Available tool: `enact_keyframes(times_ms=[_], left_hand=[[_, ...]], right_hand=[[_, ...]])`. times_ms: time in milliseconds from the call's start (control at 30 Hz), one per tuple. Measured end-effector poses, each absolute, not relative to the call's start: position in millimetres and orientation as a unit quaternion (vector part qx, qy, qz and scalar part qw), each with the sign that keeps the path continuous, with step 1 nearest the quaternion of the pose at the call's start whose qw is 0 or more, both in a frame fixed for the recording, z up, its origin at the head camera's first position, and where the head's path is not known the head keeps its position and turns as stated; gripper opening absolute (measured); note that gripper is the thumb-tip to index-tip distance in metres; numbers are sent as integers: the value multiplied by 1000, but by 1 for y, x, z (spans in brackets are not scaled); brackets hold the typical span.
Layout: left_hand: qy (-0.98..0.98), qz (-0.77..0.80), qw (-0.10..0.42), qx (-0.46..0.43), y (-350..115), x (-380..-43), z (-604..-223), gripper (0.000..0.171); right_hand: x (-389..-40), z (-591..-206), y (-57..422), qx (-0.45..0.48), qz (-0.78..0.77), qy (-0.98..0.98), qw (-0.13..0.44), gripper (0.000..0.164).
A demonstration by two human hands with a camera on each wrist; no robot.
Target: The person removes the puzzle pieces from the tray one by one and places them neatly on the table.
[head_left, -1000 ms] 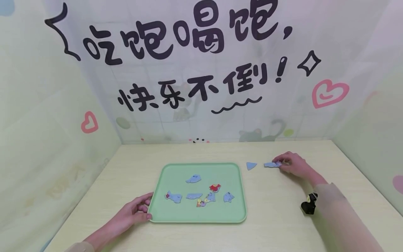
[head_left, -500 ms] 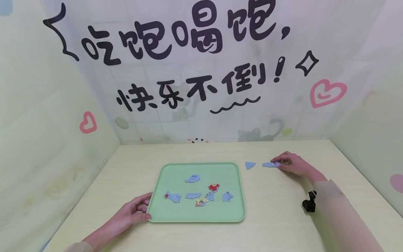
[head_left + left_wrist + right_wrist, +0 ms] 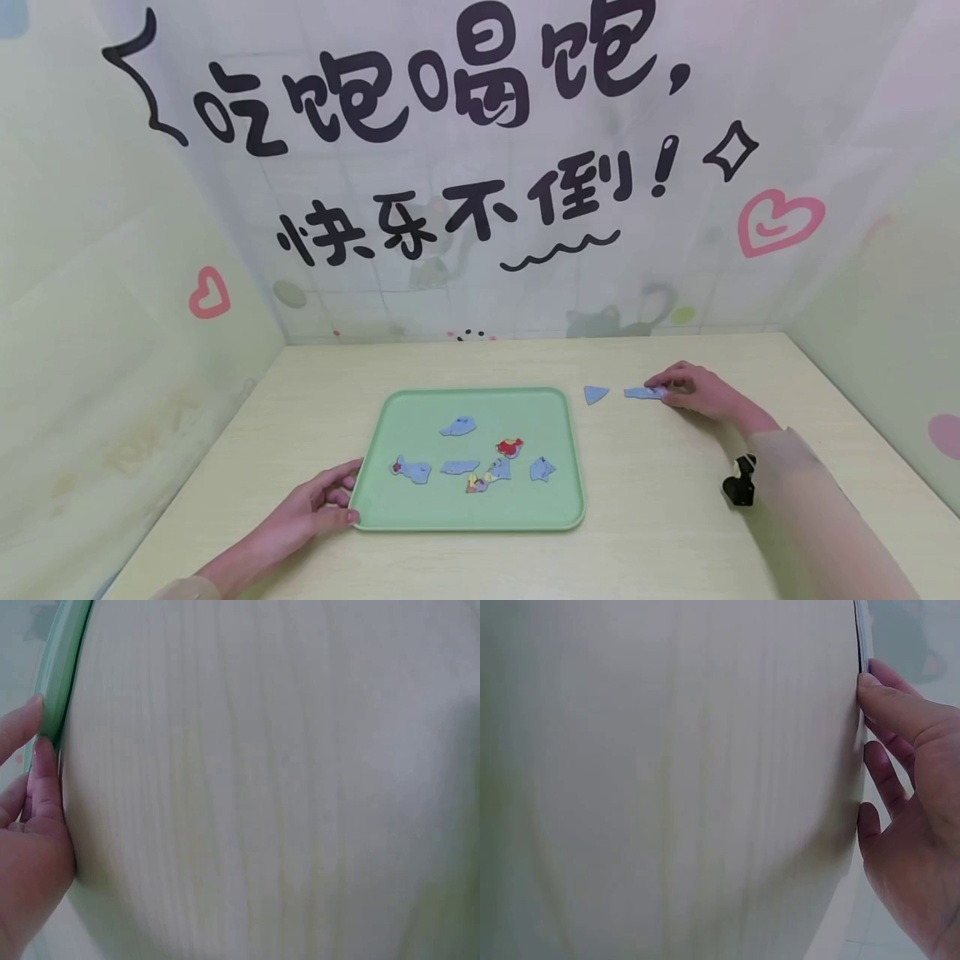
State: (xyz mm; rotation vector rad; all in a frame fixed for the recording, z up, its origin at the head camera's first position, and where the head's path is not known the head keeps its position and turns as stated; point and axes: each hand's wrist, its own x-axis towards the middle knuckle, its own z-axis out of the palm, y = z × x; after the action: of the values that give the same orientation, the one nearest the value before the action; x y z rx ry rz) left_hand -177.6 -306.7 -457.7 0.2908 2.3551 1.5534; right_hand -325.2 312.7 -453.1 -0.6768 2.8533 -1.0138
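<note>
A green tray [image 3: 420, 510] lies on the table. At its front left corner my left hand [image 3: 303, 510] grips the rim; in the left wrist view, thumb and a finger hold either side of the green tray edge [image 3: 66, 660]. Far to the right, my right hand [image 3: 705, 395] pinches a flat, long light-blue puzzle piece [image 3: 637, 392] at its right end, low over or on the tabletop. The right wrist view shows only a thin edge of that piece [image 3: 862, 637] by the thumb. Beside it lies a triangular blue piece [image 3: 596, 393], untouched.
Several irregular pieces lie apart on the tray, among them a red one [image 3: 509, 447], a blue one [image 3: 459, 426] and a blue one with a red tip [image 3: 412, 470]. A printed cloth wall [image 3: 420, 300] closes off the table's back. A black device [image 3: 740, 483] sits at my right wrist.
</note>
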Motion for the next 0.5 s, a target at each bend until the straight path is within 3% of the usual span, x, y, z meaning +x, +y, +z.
enact_keyframes(times_ms=[500], left_hand=[[816, 547, 142, 121, -307, -177, -456, 78]], right_hand=[[-323, -451, 312, -220, -329, 918, 26, 29]])
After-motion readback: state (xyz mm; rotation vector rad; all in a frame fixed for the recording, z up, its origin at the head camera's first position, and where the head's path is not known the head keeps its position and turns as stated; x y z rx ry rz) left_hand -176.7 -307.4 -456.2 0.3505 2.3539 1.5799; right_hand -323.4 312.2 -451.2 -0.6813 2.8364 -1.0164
